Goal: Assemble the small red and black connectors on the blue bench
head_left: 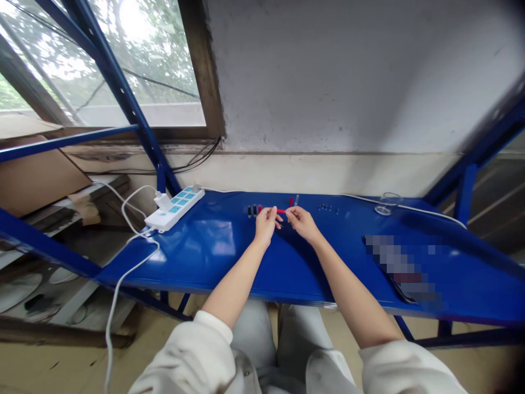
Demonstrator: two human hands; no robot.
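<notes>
Red, slim rod [280, 211] bridges both hands over a blue table [283, 268]: left hand [266, 222] and right hand [301, 222] each pinch an end, fingertips closed, probably for steadiness. Small black pieces [249, 211] line up beside the left hand, perhaps for easy reach.

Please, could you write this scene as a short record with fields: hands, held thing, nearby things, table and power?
Left hand: the left hand grips one end of a slim red piece
Right hand: the right hand grips its other end
Beyond the hands: two black pieces, more red ones, and a clear slim piece
Farther right: tiny pieces, too small to identify; a clear cup
Surface: blue table
Power: white power strip, left, with a plug in it
</notes>
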